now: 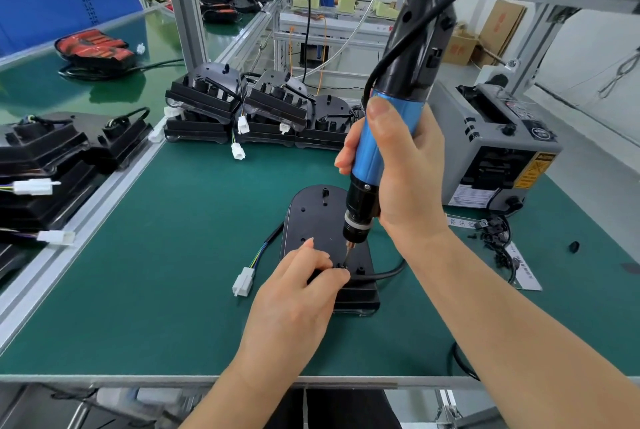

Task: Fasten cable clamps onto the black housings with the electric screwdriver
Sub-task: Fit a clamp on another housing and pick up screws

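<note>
**Desk:** Report the step in hand.

**Operator:** I judge it to be the driving of one screw. The right hand (398, 165) is closed round the blue grip of the electric screwdriver (401, 106), which stands near upright, leaning slightly away from me. Its bit (349, 250) comes down at the near end of the black housing (318, 220). That housing lies flat on the green counter (173, 255), directly in front of me.

**Desk:** And the left hand?

**Operator:** The left hand (298, 286) rests on the housing with its fingers curled. Thumb and forefinger pinch the cable clamp (341, 266) at the bit tip, where the black cable (384, 274) leaves the housing. The clamp is small and mostly covered, so I cannot tell whether the screw is seated.

**Desk:** What does the next move call for?

**Operator:** In my judgement, a bit held square on the screw head, steady downward pressure, and a clamp pinned against turning. The fingertips sit just beside the bit, so a slip is the risk. More housings (270, 106) are stacked at the back of the counter, so I take the task as far from finished.

**Desk:** Any markings?

**Operator:** I see no legible brand on the screwdriver. The grey machine (495, 144) at right carries a yellow warning label (530, 172), its text too small to read. A printed sheet (457, 222) under a heap of small black parts (491, 231) shows Chinese characters that I cannot read reliably. The cardboard boxes (502, 23) behind bear red print, also illegible.
</note>
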